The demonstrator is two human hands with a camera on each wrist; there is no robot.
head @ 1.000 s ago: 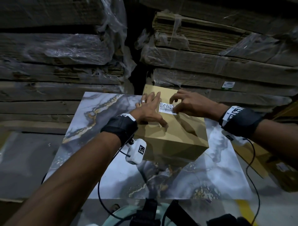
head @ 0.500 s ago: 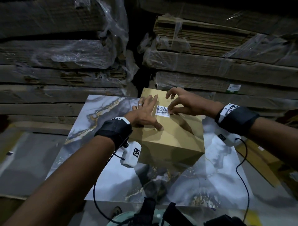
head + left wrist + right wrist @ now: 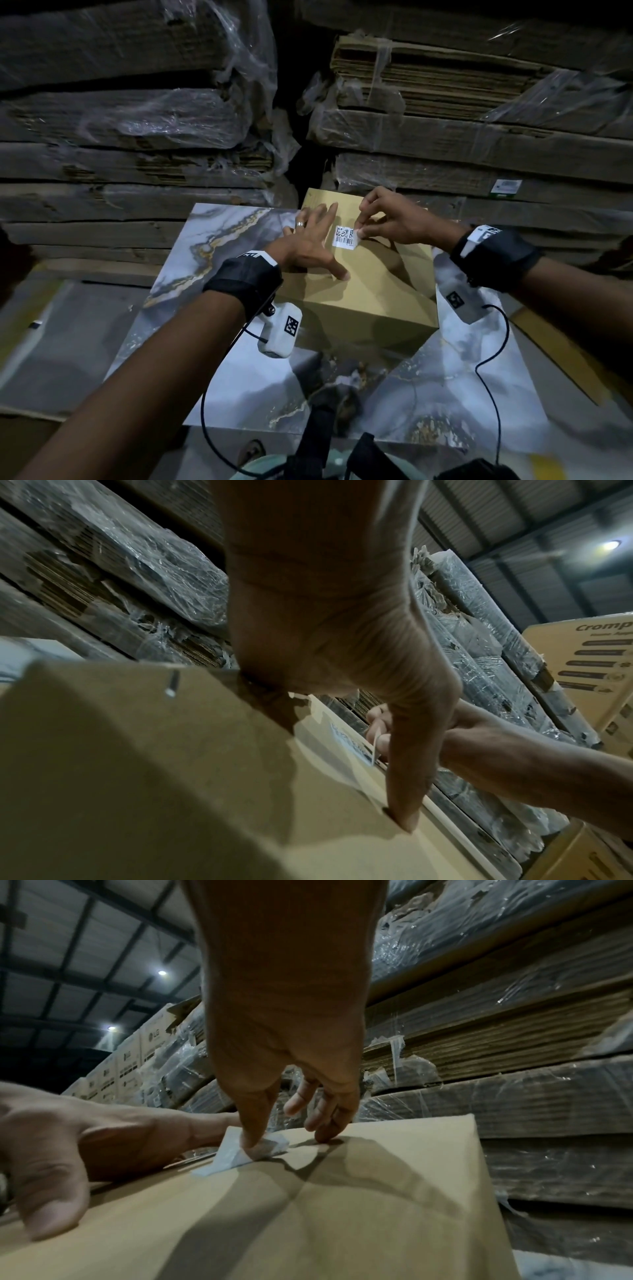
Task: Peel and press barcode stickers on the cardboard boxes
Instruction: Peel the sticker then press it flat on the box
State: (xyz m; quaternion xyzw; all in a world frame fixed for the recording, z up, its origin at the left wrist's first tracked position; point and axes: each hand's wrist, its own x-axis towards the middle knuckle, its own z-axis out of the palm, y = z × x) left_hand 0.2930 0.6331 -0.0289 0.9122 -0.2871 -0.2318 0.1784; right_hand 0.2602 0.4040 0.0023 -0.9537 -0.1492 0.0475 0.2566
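White barcode sticker (image 3: 345, 236) lies on the tan cardboard box (image 3: 373, 284) top. Right hand (image 3: 394, 219) pinches its lifted right edge. Left hand (image 3: 305, 246) presses flat, fingers spread wide.

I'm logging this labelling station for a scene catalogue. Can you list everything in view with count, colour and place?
cardboard box: one, tan, on the slab, centre.
barcode sticker: one, white with black print, on the box top, its right edge lifted.
marble-pattern slab: one, grey-white with gold veins, under the box.
flat cardboard stacks: several, brown, plastic-wrapped, behind.
small label: one, white and green, on the right stack.
wrist cameras: two, white, below the black wristbands.
left hand: flat on the box top, ring on one finger.
right hand: pinches the sticker's right edge.
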